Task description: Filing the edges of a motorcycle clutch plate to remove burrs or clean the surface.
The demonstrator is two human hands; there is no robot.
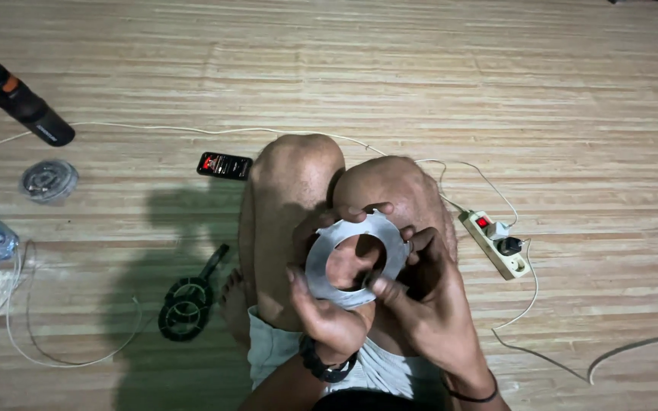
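Head view shows us seated on a wooden floor (496,91) with knees drawn up, holding a flat grey metal ring (353,259) with notched edges just above our knees (344,179). Our left hand (327,316) grips the ring's lower left rim, thumb laid over the face and fingers curled behind it. Our right hand (428,304) pinches the lower right rim, with fingertips also reaching over the far edge. Both hands are closed on the ring, neither slack. To do this well, we judge it best to hold by the rim, keep fingertips off the notches, and keep the ring steady over our knees. Beside our left leg lies a black double-ring tool (186,301); a phone (225,165), a black bottle (20,103) and a power strip (496,243) lie farther off.
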